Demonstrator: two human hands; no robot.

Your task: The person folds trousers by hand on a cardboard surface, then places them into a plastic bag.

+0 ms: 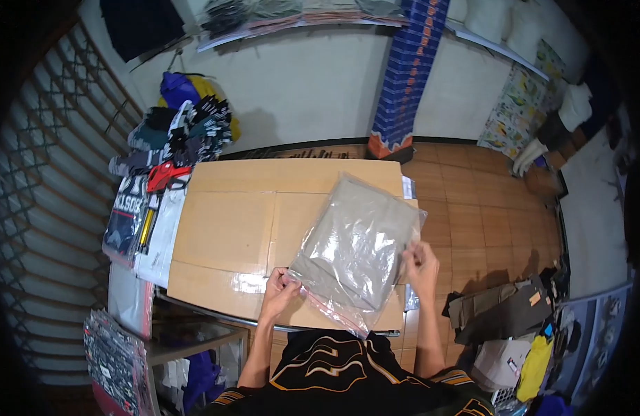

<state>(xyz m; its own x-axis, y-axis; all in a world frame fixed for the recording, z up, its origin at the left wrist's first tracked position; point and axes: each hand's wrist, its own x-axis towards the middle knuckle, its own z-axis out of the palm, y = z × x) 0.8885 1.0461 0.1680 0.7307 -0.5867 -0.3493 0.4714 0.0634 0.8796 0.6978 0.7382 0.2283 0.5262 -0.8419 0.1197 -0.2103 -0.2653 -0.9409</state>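
Observation:
A clear plastic bag [358,239] with a folded grey-beige garment inside lies tilted on the cardboard-covered table. Its red-striped opening edge [334,312] faces my body. My left hand [283,290] pinches the left corner of that edge between thumb and fingers. Beside the bag's right side, my right hand [422,265] is raised with its fingers curled together. Whether anything is between those fingertips cannot be made out.
The cardboard [223,222] covers the table top. On the left are a red tape dispenser [168,176], a yellow-handled cutter [147,227], packed garments [122,218] and a clothes pile [188,132]. Dark folded clothes [504,308] sit low on the right. A blue pillar [410,76] stands behind.

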